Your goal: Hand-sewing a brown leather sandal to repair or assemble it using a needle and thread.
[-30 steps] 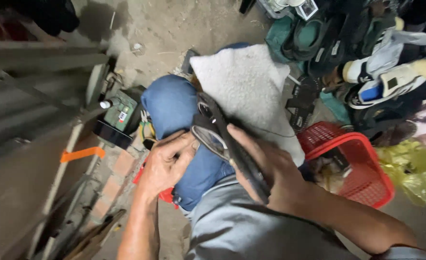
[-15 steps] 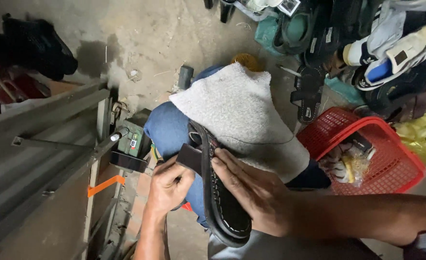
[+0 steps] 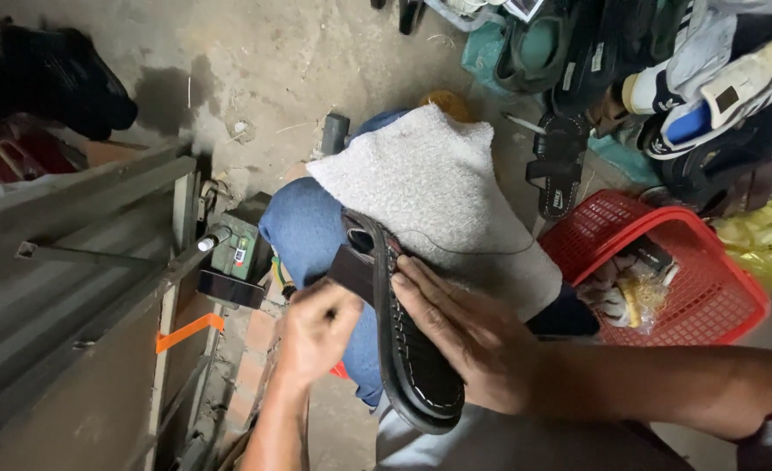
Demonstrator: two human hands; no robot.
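My right hand (image 3: 469,344) lies flat, fingers spread, pressing the black sandal (image 3: 408,340) (sole up) on my knee; my left hand (image 3: 316,336), beside the sandal, is clenched, though on what I cannot tell.

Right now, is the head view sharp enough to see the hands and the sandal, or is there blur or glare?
Head view: the left hand is smeared by motion blur; the right hand and the black sandal on the lap are sharp, sole stitching readable. Light is soft and even, with no glare; the top-left corner is dark. The shoes at top right look stretched by the wide lens.
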